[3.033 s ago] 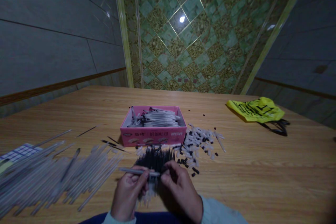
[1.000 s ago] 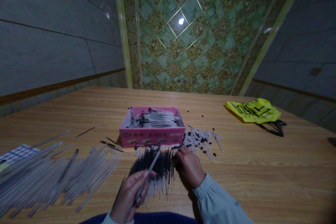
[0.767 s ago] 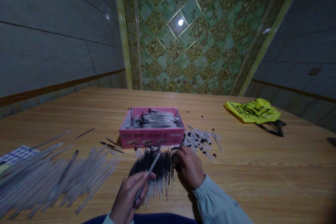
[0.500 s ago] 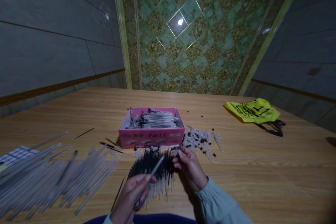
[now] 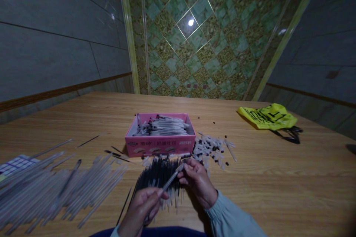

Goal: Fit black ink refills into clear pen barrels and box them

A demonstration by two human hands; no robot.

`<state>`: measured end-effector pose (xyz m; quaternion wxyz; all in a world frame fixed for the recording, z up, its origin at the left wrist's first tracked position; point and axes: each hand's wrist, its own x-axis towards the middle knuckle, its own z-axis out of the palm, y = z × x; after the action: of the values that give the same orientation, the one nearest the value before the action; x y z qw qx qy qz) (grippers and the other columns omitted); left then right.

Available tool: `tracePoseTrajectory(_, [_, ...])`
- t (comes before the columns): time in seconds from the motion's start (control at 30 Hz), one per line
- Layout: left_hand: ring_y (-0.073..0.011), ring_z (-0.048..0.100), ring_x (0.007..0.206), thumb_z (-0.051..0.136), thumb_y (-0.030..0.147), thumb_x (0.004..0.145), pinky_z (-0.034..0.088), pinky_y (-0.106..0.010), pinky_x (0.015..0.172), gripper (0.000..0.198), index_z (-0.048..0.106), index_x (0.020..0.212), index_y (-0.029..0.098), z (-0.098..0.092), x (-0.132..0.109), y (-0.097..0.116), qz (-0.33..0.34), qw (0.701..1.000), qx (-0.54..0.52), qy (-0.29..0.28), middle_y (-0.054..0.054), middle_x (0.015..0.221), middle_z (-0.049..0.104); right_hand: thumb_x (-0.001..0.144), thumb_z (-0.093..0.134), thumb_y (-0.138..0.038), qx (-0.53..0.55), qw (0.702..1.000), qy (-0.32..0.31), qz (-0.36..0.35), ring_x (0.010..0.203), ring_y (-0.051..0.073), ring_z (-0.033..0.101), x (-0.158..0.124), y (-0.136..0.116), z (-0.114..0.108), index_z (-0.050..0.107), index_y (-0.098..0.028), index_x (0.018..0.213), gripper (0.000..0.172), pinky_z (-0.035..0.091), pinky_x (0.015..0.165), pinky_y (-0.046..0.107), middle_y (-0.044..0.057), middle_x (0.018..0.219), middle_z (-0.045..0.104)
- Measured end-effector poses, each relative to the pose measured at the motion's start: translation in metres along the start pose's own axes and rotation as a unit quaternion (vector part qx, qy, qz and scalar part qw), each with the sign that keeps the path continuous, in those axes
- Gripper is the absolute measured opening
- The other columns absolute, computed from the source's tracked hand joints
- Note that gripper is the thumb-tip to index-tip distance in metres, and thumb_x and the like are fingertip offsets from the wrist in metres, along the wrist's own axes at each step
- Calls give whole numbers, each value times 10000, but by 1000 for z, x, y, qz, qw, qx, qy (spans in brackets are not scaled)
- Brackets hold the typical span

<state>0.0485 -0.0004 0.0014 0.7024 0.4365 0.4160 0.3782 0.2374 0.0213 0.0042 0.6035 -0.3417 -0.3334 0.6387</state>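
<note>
My left hand (image 5: 146, 203) is closed on a clear pen barrel (image 5: 169, 182), which slants up to the right. At the barrel's upper end, my right hand (image 5: 198, 179) pinches a small clear cap (image 5: 180, 167), and the two pieces meet there. Beneath both hands lies a dense row of black-tipped refills (image 5: 151, 174), partly hidden by them. Just behind stands a pink box (image 5: 160, 147) holding many pens (image 5: 168, 125). Small clear and black caps (image 5: 210, 147) are heaped to the right of the box.
Many clear barrels (image 5: 36, 196) are spread on the left of the wooden table (image 5: 267, 192), over a checked item (image 5: 18, 166). A few dark refills (image 5: 118, 155) lie beside the box. At the back right sit a yellow bag (image 5: 268, 116) and a black object (image 5: 290, 135).
My right hand has moved slightly left and down, bringing the cap to the barrel's end. The barrel in my left hand has shifted a little to the right.
</note>
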Motion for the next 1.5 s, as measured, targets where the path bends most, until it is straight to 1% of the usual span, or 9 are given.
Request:
tracePoseTrajectory(0.17, [-13, 110, 320, 621, 514, 699, 35, -210, 361, 406, 651, 727, 110, -6, 4, -4, -13, 1000, -17, -22, 122, 342, 272, 748, 712, -306, -78, 995, -37, -46, 631, 123, 633, -2, 2, 2, 543, -152, 935, 295, 483, 534, 201, 39, 741, 657])
tracePoseTrajectory(0.37, [-9, 78, 310, 674, 505, 643, 36, -207, 349, 384, 642, 696, 126, -13, 6, -9, -76, 991, -96, -62, 134, 330, 241, 797, 633, -342, -268, 951, -81, -134, 585, 133, 584, 2, -1, -5, 589, -168, 908, 211, 458, 553, 250, 9, 688, 610])
tracePoseTrajectory(0.53, [-14, 59, 349, 651, 556, 643, 19, -221, 384, 455, 653, 722, 108, -12, 3, -6, -55, 998, 2, -42, 138, 360, 218, 770, 666, -254, -407, 885, -116, -195, 716, 163, 566, 1, -20, -8, 681, -173, 801, 88, 405, 672, 259, 22, 731, 633])
tracePoseTrajectory(0.63, [-20, 67, 354, 632, 603, 628, 23, -230, 395, 512, 656, 714, 99, -10, 2, -4, -36, 998, 37, -23, 140, 368, 198, 817, 610, -272, -457, 853, -127, -216, 705, 168, 562, 0, -22, -8, 680, -168, 829, 125, 385, 662, 259, 35, 730, 636])
tracePoseTrajectory(0.83, [-39, 69, 368, 589, 616, 658, 38, -236, 401, 499, 633, 671, 119, -9, 2, -7, -4, 997, 69, -18, 140, 375, 163, 859, 536, -324, -505, 822, -116, -234, 655, 167, 533, -1, -18, -4, 657, -151, 787, 224, 344, 617, 256, 38, 674, 587])
tracePoseTrajectory(0.93, [-58, 160, 382, 543, 605, 701, 102, -229, 400, 495, 649, 676, 122, -7, 1, -4, 30, 988, 149, -1, 104, 411, 233, 875, 501, -314, -514, 824, -104, -218, 607, 149, 502, -4, -17, -1, 638, -154, 733, 255, 320, 591, 250, 14, 624, 543])
tracePoseTrajectory(1.13, [-155, 459, 542, 544, 454, 756, 335, -247, 522, 370, 687, 571, 167, 1, -11, 14, 167, 932, 320, 45, -20, 511, 529, 867, 489, -403, -492, 854, -109, -131, 498, 100, 343, -4, -15, -3, 492, -167, 555, 391, 242, 500, 232, -52, 515, 357])
tracePoseTrajectory(1.4, [-219, 543, 550, 584, 398, 738, 385, -284, 569, 247, 705, 581, 251, 4, -14, 15, 197, 912, 355, 51, -64, 541, 618, 789, 493, -619, -397, 906, -144, -7, 415, 64, 296, -1, -19, -4, 482, -158, 486, 551, 216, 426, 205, -61, 435, 378])
tracePoseTrajectory(1.5, [-227, 589, 673, 421, 436, 834, 411, -290, 665, 389, 692, 638, 235, -5, -13, 22, 205, 904, 352, 130, -69, 659, 663, 763, 534, -619, -364, 926, -98, -10, 384, 57, 267, 1, -15, -4, 486, -157, 467, 550, 170, 400, 212, -69, 398, 357])
